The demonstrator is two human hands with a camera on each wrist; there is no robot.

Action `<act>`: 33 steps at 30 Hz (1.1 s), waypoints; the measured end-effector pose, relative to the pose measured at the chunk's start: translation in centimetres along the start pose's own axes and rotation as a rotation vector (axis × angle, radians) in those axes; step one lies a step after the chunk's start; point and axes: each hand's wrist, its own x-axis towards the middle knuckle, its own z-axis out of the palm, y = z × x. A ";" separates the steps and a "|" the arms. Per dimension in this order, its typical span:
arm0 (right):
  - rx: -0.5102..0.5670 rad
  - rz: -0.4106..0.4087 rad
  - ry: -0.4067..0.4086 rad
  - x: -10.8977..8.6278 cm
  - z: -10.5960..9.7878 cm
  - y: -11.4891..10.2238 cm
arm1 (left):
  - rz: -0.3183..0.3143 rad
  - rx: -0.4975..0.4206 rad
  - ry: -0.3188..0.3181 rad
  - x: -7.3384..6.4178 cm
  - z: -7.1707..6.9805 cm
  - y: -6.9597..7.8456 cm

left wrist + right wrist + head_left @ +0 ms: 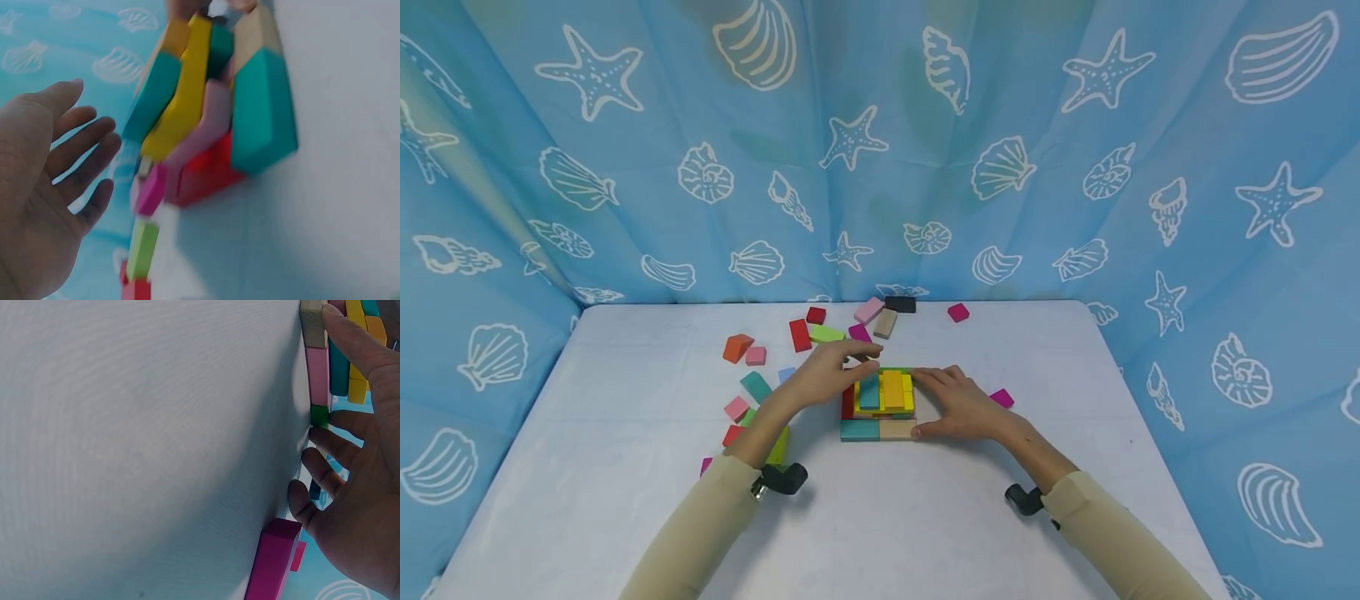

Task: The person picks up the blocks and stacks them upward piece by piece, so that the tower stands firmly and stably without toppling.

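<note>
A low stepped stack of wooden blocks stands mid-table. Its bottom layer shows a teal block [860, 431] and a natural wood block [897, 429] in front, with a red block [209, 175] on the left side. Yellow blocks [184, 94] lie higher, topped by a teal block [868, 393] and an orange block [892, 389]. My left hand [823, 371] hovers at the stack's left, fingers loosely extended and holding nothing. My right hand [958, 406] spans the stack's right side, its thumb on the natural wood block and its fingers spread near the green block [319, 415] behind.
Loose blocks lie scattered to the left, including an orange block [737, 347] and a teal block [756, 387]. A black block [900, 304] and a pink block [869, 310] lie at the back. Magenta blocks [1002, 398] sit to the right. A blue curtain [880, 200] hangs behind the table.
</note>
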 end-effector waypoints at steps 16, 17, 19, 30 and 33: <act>-0.001 0.002 0.009 -0.2 -0.1 -0.2 | -0.256 0.416 0.000 -6.6 -4.4 -5.8; 0.001 0.000 0.010 -0.2 -0.1 -0.2 | -0.257 0.417 -0.007 -6.8 -4.5 -6.0; 0.003 0.000 0.011 -0.2 -0.1 -0.2 | -0.255 0.415 -0.012 -7.0 -4.6 -6.2; -0.006 -0.006 0.018 0.0 0.2 0.1 | -0.219 0.473 0.059 -6.8 -3.7 -6.7; -0.014 -0.004 0.017 0.0 0.2 0.2 | -0.211 0.484 0.089 -6.3 -3.3 -6.2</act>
